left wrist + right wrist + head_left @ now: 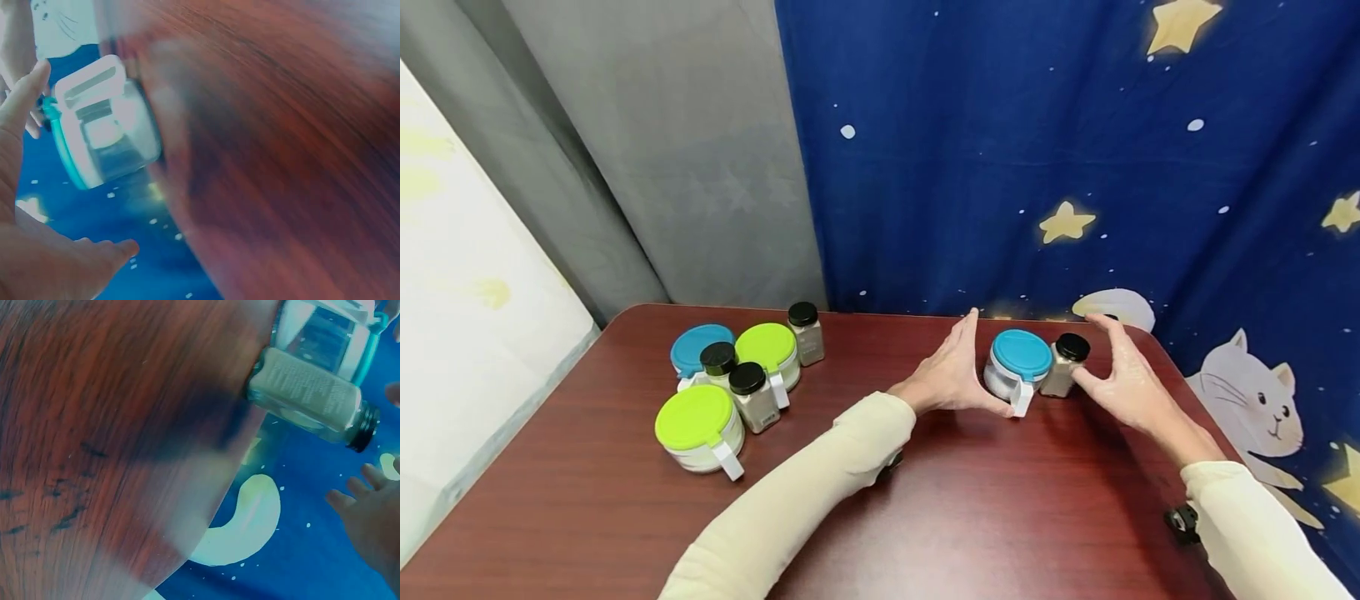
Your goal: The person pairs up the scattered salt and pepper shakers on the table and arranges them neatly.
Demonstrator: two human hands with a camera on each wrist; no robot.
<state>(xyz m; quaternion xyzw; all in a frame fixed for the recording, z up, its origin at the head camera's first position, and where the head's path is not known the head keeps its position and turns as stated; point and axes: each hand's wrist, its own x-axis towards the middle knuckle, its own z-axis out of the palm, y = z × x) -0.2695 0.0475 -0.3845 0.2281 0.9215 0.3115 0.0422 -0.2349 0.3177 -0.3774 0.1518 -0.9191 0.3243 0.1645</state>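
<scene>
A glass jar with a blue lid and white handle [1019, 357] stands toward the table's far right. Touching or nearly touching its right side is a square glass shaker bottle with a black cap [1059, 375]. My left hand [951, 373] is spread beside the jar, thumb tip close to the handle and fingers straight behind. In the left wrist view a gap shows between that hand and the jar body [119, 134]. My right hand [1126, 379] is spread at the bottle's right, thumb near its cap. The right wrist view shows its fingers [359, 487] apart from the bottle [306, 394].
At the table's left stand two green-lidded jars [695, 418] [767, 347], another blue-lidded jar [702, 347] and several black-capped bottles [757, 400], close together. Curtains [925, 167] hang right behind the table's far edge.
</scene>
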